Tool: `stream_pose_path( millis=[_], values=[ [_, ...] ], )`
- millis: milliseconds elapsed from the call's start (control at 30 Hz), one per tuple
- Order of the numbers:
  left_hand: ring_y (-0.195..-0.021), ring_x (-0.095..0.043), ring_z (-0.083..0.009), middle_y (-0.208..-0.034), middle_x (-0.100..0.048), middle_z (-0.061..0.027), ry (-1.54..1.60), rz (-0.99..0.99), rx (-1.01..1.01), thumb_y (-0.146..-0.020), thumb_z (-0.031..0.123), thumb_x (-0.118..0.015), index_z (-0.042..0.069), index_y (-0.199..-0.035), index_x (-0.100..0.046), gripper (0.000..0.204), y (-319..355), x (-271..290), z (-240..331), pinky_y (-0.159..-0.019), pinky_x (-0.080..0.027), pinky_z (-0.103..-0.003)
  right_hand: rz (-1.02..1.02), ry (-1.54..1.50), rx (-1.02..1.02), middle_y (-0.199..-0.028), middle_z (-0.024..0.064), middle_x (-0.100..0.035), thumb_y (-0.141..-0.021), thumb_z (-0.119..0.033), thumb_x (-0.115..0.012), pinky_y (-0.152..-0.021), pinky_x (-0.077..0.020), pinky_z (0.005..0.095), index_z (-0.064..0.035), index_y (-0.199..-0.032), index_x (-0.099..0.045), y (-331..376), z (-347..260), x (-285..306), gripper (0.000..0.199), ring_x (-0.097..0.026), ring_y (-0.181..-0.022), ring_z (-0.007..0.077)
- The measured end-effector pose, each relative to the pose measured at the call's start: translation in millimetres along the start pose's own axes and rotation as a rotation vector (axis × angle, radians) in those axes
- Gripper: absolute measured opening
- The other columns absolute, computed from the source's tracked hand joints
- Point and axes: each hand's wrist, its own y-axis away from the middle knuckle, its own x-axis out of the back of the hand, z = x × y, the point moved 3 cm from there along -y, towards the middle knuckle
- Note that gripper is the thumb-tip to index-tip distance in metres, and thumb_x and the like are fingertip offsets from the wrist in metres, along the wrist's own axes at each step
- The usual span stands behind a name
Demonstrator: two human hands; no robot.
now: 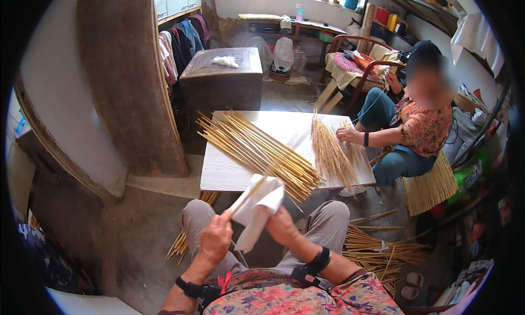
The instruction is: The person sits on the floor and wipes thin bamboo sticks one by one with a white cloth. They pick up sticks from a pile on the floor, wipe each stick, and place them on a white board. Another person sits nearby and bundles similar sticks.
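Left hand (pixel 215 237) first: we see it closed around the lower end of a thin pale stalk (pixel 252 191), which slants up and away toward the near edge of the table (pixel 229 175). Our right hand (pixel 280 225) is clamped on a white cloth (pixel 257 208) that wraps the stalk partway along its length, the loose folds hanging down above our knees. We judge the stalk light and stiff but thin enough to snap if bent, so gripping it low with one hand while the other supports it through the cloth looks sensible; the cloth itself is soft and limp and would bunch anywhere we pinch it. On the white table lies a long bundle of stalks (pixel 257 148), running diagonally from the far left corner toward the near right edge, with its ends just beside the cloth. Toward the right edge a tufted, brush-like bunch (pixel 331 151) rests under the hand of another person (pixel 347 134) seated beside the table. More stalks lie on the floor (pixel 383 252) to our right, and a dark wooden chest (pixel 221 79) stands beyond the far edge.
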Motion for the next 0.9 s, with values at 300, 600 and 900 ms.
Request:
stream_pose_path(
  millis=[300, 600, 900],
  values=[
    [-0.069, -0.057, -0.0254, -0.079, -0.053, -0.012, 0.115, -0.026, -0.064, -0.078, 0.007, -0.055, 0.006, -0.105, -0.053, 0.028, 23.0, -21.0, 1.0, -0.056, -0.047, -0.035, 0.16, -0.097, -0.022, -0.095, 0.0022, -0.058, -0.086, -0.021, -0.053, -0.074, -0.0454, 0.0269, -0.0062, -0.104, -0.053, 3.4, 29.5, 0.6, 0.024, -0.056, -0.085, 0.0128],
    [-0.043, -0.045, -0.0063, -0.058, -0.052, -0.0013, 0.887, -0.526, 0.692, -0.091, 0.023, -0.042, 0.002, -0.084, -0.058, 0.027, 51.1, -29.0, -32.7, -0.038, -0.033, -0.022, 0.079, -0.229, -0.096, -0.101, 0.004, -0.056, -0.084, -0.015, -0.055, -0.081, -0.044, 0.0306, -0.0049, -0.109, -0.05, 1.2, 47.4, -8.6, 0.028, -0.054, -0.091, 0.015],
    [-0.043, -0.044, -0.0059, -0.056, -0.05, 0.0014, 0.991, -0.27, 0.519, -0.091, 0.025, -0.044, 0.002, -0.085, -0.058, 0.028, 27.1, -28.4, 2.8, -0.038, -0.033, -0.021, 0.015, -0.157, -0.033, -0.104, 0.0013, -0.055, -0.084, -0.014, -0.056, -0.085, -0.0408, 0.0301, -0.0064, -0.111, -0.049, 4.3, 45.7, -26.9, 0.03, -0.052, -0.095, 0.013]
  ],
)
